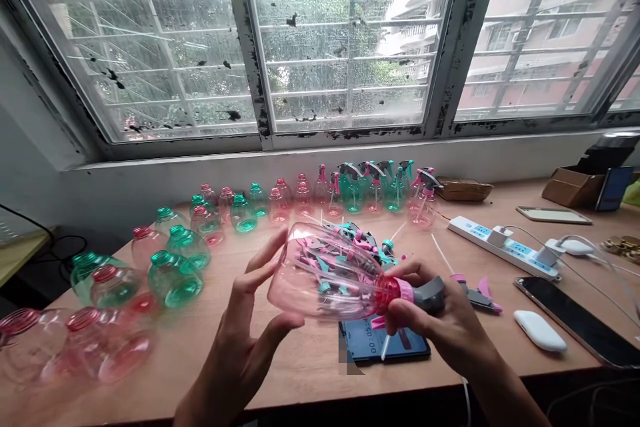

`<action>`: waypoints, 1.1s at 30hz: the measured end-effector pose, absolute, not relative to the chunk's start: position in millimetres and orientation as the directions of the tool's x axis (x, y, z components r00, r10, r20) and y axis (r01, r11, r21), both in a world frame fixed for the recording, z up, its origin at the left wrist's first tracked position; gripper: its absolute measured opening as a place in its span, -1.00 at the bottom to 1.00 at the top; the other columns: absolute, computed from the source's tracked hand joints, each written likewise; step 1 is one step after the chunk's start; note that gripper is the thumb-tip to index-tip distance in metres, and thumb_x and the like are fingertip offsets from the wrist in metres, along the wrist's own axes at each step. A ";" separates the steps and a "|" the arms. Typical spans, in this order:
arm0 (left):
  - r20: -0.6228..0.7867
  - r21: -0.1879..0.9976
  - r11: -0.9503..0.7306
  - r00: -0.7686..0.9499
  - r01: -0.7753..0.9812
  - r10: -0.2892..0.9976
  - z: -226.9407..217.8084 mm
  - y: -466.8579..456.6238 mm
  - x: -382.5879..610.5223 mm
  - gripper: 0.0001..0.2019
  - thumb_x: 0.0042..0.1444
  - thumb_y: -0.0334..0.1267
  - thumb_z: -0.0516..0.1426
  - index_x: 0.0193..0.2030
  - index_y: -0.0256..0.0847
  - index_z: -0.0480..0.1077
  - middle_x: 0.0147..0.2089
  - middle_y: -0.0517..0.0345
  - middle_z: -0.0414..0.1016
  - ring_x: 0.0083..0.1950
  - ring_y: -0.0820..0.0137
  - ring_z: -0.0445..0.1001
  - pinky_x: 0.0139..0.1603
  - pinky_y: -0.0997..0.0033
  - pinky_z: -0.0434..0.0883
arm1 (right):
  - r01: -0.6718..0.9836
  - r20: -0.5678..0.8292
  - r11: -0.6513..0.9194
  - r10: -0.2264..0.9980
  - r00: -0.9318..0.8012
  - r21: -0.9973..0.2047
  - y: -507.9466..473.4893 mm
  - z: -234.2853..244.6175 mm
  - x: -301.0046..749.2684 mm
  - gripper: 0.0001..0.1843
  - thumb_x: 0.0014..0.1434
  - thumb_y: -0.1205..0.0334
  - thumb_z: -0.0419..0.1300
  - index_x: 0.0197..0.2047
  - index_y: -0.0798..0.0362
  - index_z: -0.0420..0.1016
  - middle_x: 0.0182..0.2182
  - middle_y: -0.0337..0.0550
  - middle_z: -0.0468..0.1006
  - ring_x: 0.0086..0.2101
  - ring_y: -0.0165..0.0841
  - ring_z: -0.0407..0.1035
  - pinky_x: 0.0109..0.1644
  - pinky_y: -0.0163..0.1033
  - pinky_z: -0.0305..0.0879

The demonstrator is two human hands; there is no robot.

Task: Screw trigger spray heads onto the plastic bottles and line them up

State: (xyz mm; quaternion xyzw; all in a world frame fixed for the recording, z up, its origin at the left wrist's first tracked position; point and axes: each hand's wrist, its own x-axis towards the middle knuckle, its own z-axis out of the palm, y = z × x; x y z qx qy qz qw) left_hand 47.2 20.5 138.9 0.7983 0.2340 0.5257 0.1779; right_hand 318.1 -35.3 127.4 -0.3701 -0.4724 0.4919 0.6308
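A clear pink spray bottle (325, 280) lies sideways in the air above the desk, its base to the left and its neck to the right. My left hand (245, 320) is curved around the base, with the thumb below and the fingers above. The fingers of my right hand (440, 320) close around the neck, where a pink collar and a dark grey spray head sit. Behind the bottle is a pile of loose pink, green and grey spray heads (357, 237), partly seen through it. Under it lies a phone (400, 345) with a lit screen.
Open pink and green bottles (183, 247) stand along the left and back. Bottles with spray heads (395, 190) line the wall. To the right are a loose spray head (480, 297), a power strip (500, 247), a white case (540, 331), a dark phone (580, 317) and cables.
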 end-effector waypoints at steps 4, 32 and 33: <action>0.790 0.436 -0.868 0.361 0.240 0.496 142.0 21.6 47.9 -0.38 0.43 -0.41 0.22 0.50 0.20 0.23 0.62 0.14 0.24 0.67 0.23 0.17 0.63 0.11 0.29 | -0.297 0.190 0.202 0.979 0.069 -0.933 -33.8 127.0 318.4 -0.52 0.12 -0.14 0.60 -0.20 0.04 0.58 -0.57 -0.25 0.69 -0.55 -0.38 0.58 -0.53 -0.44 0.40; 0.784 0.524 -0.839 0.300 0.151 0.543 138.9 24.9 52.9 -0.32 0.25 -0.32 0.42 0.44 0.11 0.31 0.56 0.07 0.36 0.61 0.23 0.31 0.60 0.21 0.34 | -0.238 0.242 0.253 0.967 0.073 -0.938 -39.6 131.1 317.0 -0.59 0.11 0.00 0.64 -0.15 0.03 0.64 -0.50 -0.30 0.69 -0.54 -0.46 0.51 -0.45 -0.43 0.42; 0.773 0.546 -0.826 0.296 0.139 0.561 138.3 23.9 52.4 -0.33 0.22 -0.24 0.45 0.41 0.09 0.33 0.58 0.05 0.36 0.61 0.20 0.31 0.60 0.20 0.35 | -0.188 0.262 0.275 0.961 0.093 -0.943 -39.7 130.4 316.7 -0.61 0.11 0.02 0.64 -0.15 0.03 0.65 -0.50 -0.31 0.67 -0.57 -0.50 0.46 -0.49 -0.46 0.37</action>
